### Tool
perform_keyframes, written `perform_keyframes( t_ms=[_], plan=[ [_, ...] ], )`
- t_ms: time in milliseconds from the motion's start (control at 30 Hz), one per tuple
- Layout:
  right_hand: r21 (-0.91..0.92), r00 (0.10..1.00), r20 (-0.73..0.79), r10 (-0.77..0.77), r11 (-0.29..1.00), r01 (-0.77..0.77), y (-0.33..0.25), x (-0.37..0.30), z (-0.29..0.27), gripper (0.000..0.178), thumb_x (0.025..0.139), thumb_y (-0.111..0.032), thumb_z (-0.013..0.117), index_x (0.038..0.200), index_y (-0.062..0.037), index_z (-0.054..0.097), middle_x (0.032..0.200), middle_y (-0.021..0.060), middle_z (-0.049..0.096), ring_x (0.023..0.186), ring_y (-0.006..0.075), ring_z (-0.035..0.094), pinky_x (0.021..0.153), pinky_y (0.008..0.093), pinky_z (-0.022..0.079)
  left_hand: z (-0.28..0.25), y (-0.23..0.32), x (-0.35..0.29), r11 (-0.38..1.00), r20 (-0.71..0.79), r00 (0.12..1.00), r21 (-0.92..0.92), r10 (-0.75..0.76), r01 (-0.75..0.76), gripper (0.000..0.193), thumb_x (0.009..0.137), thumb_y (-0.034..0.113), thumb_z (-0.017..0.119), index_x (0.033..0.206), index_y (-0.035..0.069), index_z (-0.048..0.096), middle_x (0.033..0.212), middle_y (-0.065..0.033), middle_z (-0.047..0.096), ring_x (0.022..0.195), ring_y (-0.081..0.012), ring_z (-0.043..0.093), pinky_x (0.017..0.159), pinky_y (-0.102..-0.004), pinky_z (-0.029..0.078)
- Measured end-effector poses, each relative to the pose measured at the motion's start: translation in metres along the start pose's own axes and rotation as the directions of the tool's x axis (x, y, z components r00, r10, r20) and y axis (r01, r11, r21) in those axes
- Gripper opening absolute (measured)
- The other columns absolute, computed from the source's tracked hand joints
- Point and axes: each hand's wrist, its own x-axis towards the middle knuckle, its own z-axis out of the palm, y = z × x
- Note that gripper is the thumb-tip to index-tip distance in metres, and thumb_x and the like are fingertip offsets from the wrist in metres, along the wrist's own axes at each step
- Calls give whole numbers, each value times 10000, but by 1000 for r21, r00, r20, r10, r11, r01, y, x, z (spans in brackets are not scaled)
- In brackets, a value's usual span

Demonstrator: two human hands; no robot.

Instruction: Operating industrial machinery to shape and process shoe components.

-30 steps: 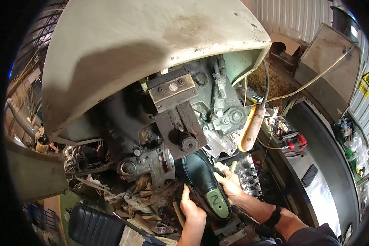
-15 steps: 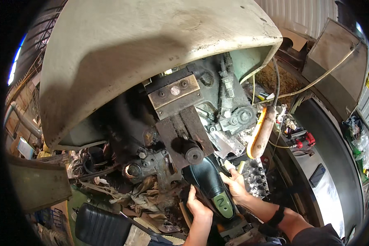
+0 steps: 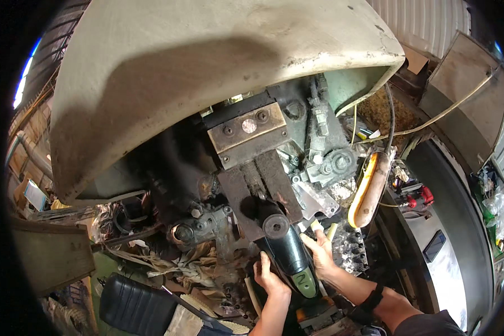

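Observation:
A black leather shoe upper (image 3: 286, 255) is stretched over a green shoe last (image 3: 304, 284), its heel end toward me. My left hand (image 3: 271, 278) grips its left side, thumb up along the edge and most fingers hidden underneath. On the opposite side, my right hand (image 3: 321, 256) holds it with the thumb on the leather near the middle. The toe end lies beneath the round metal press head (image 3: 276, 226) of a large, grimy machine, which hides it. Whether the press head touches the leather I cannot tell.
A pale curved machine hood (image 3: 218, 50) overhangs the work. A hanging lamp (image 3: 369, 190) glows to the right of my hands. Farther right, a phone (image 3: 434, 246) and a red tool (image 3: 420, 197) lie by a curved bench. A black padded seat (image 3: 137, 302) stands at lower left.
The shoe has slid farther under the round press head, so its toe end is now covered. Both hands keep their hold. The whole view has shifted slightly.

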Motion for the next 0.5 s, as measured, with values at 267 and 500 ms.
perform_keyframes(
  t_ms=[267, 500],
  plan=[
    [37, 983, -66, 171, 985, -169, -8, -6, 5, 509, 953, -147, 691, 1380, 17, 467, 1245, 116, 638, 1060, 176, 640, 932, 321, 531, -5, 4, 2, 949, 128, 964, -184, -235, 256, 447, 1021, 429, 540, 1268, 71, 645, 1239, -85, 683, 1066, -269, 665, 956, -417, 532],
    [66, 981, -22, 192, 980, -190, -15, -11, 11, 505, 974, -187, 680, 1387, -6, 452, 1194, 103, 653, 1010, 172, 655, 863, 314, 558, 5, 16, -5, 936, 192, 944, -178, -269, 303, 465, 1019, 453, 532, 1267, 78, 650, 1249, -75, 683, 1080, -263, 658, 973, -411, 517]
  ],
)
